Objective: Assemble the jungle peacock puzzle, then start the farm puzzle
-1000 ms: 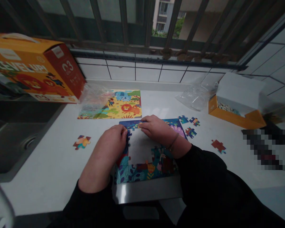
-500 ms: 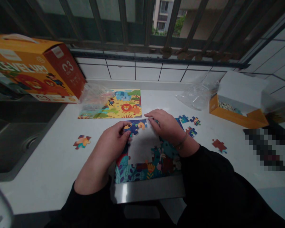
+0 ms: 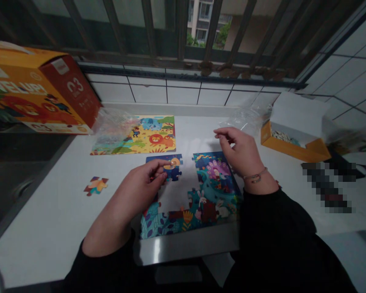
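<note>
A partly assembled jigsaw puzzle (image 3: 219, 191) in dark blue and teal lies on the counter, with a white gap in its middle and upper part. My left hand (image 3: 144, 179) rests at the puzzle's upper left, index finger and thumb apart over the joined moon pieces (image 3: 176, 162). Right of the puzzle, my right hand (image 3: 242, 150) hovers over the counter, fingers loosely bent and apart, with nothing visible in them. A loose jigsaw piece (image 3: 96, 186) lies to the left. My right hand and forearm hide most of the pieces on that side.
A yellow picture sheet (image 3: 155, 136) lies behind the puzzle, partly under a clear plastic bag (image 3: 112, 124). An orange puzzle box (image 3: 64, 93) stands at the left by the sink (image 3: 24, 179). At the right are an open orange box (image 3: 295, 142) and another plastic bag (image 3: 242, 118).
My right hand has lifted off the puzzle's top edge and moved right, uncovering the peacock section. My left hand stays at the upper left, its fingers loosened. The view has shifted slightly right.
</note>
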`<control>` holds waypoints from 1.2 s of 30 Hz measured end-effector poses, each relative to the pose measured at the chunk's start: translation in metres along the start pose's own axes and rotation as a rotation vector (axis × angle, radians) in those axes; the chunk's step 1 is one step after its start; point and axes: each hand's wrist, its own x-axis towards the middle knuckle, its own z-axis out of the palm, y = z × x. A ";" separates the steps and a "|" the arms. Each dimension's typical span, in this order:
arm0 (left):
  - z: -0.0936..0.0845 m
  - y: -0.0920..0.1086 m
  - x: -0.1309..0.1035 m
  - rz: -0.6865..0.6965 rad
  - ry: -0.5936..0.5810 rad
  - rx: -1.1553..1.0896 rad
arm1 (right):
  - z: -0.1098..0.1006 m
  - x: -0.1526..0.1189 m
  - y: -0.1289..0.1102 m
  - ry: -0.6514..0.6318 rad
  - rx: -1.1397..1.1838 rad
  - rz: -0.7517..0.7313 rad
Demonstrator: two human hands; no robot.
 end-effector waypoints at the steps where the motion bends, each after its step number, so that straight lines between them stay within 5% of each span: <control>1: 0.000 0.000 0.000 0.012 0.001 0.024 | -0.007 0.000 0.007 0.066 -0.030 0.060; 5: 0.002 -0.002 0.002 0.026 -0.004 0.093 | -0.044 -0.006 0.043 0.358 -0.246 0.339; 7: 0.004 -0.005 0.003 0.026 -0.004 0.136 | -0.060 -0.012 0.063 0.384 -0.383 0.486; 12: 0.002 -0.011 0.007 -0.025 0.001 0.255 | -0.070 -0.025 0.098 -0.010 -0.587 0.716; 15: -0.002 -0.010 0.009 -0.098 0.055 0.342 | -0.061 -0.027 0.105 -0.229 -0.579 0.722; 23: -0.004 -0.006 0.012 -0.160 0.113 0.422 | -0.016 -0.026 0.091 -0.326 -0.409 0.301; 36: 0.000 -0.013 0.013 -0.136 0.075 0.461 | -0.010 -0.026 0.092 -0.262 -0.316 0.429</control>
